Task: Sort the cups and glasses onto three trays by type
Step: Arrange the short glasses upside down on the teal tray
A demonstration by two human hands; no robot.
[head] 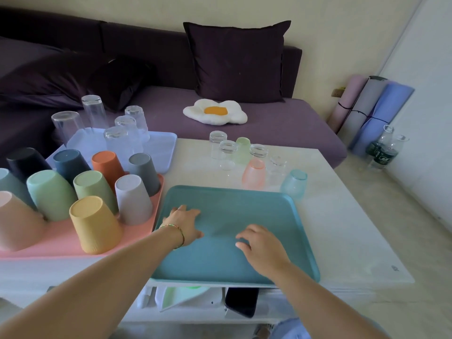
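A bare teal tray (pixel 244 204) lies at the table's front middle. My left hand (pixel 186 222) rests flat on its left part, fingers spread. Over the tray's centre my right hand (pixel 261 243) hovers or touches with fingers loosely bent, holding nothing. A pink tray (pixel 61 243) on the left carries several upturned coloured plastic cups (pixel 95 223). Behind it a lilac tray (pixel 161 148) bears several upturned tall clear glasses (pixel 122 143). Beyond the teal tray stand several small stemless glasses (pixel 254 173), clear, green, pink and blue, upside down on the table.
The white table (pixel 342 228) has bare room on its right side. A purple sofa (pixel 269 118) with a dark cushion and an egg-shaped pillow sits behind. Rolled mats (pixel 371 111) and bottles stand at the right wall. A shelf under the table holds a phone (pixel 241 302).
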